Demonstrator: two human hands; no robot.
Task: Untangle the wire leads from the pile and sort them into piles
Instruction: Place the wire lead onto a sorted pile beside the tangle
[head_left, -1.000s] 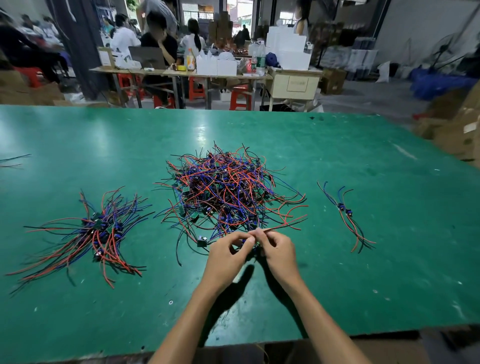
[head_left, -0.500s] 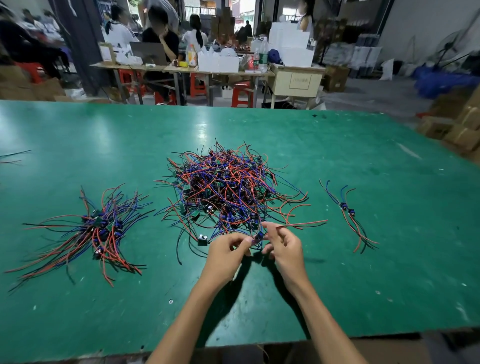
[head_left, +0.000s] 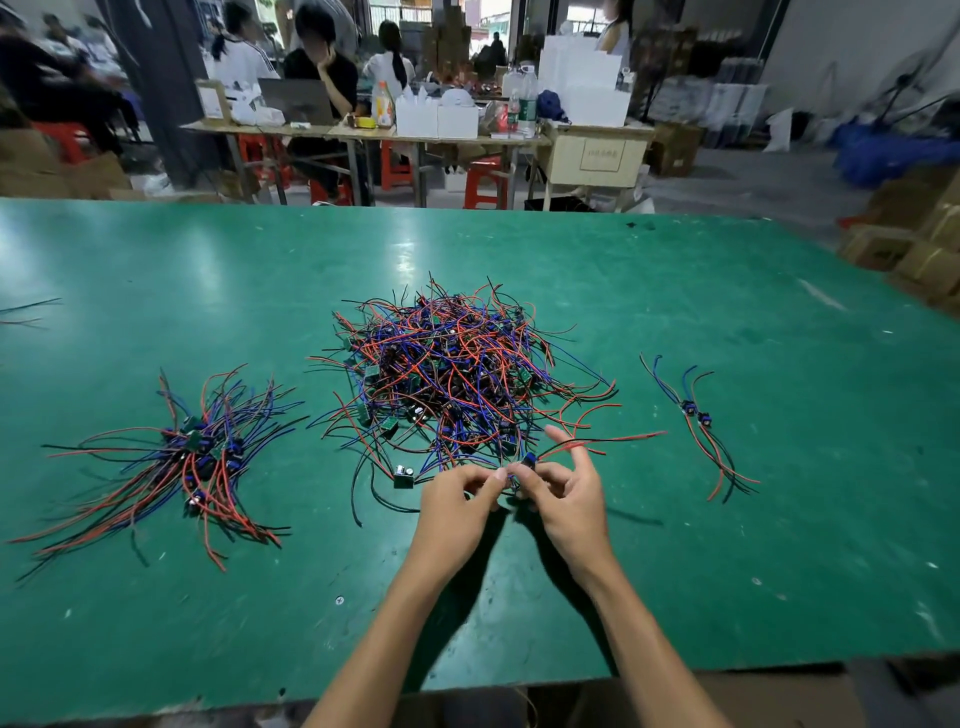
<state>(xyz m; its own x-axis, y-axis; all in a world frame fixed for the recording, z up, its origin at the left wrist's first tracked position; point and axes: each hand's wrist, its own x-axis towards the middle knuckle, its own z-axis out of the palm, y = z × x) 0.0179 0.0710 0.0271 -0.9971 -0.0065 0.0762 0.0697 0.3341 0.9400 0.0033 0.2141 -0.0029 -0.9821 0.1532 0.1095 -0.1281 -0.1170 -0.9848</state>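
Note:
A tangled pile (head_left: 457, 379) of red, blue and black wire leads with small circuit boards lies mid-table. At its near edge my left hand (head_left: 457, 506) and my right hand (head_left: 566, 499) meet and pinch one lead (head_left: 597, 441) by its blue part; its red and black wires trail to the right. My right index finger is raised. A sorted pile (head_left: 197, 462) lies to the left. A small pile (head_left: 701, 421) of two leads lies to the right.
The green table (head_left: 779, 519) spreads wide, its near edge just below my forearms. A loose board with a black wire (head_left: 402, 475) lies left of my hands. Stray wires (head_left: 26, 312) sit at the far left. People, tables and boxes fill the background.
My hands have drawn one lead out of the pile's near edge toward me. Its red and black wires now trail out to the right, and my right index finger has lifted.

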